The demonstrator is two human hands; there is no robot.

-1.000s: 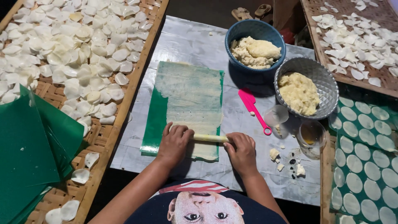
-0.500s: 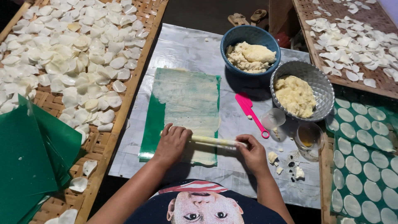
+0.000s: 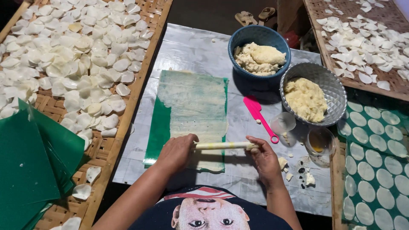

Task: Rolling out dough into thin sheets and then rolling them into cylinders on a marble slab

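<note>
Head view: the left hand (image 3: 177, 152) and right hand (image 3: 265, 158) each press one end of a thin rolling stick (image 3: 221, 145). It lies across the near end of the flat dough (image 3: 196, 108) on the green sheet (image 3: 158, 127). That dough looks soft, thin and easy to tear, so holding the stick's ends seems best.
</note>
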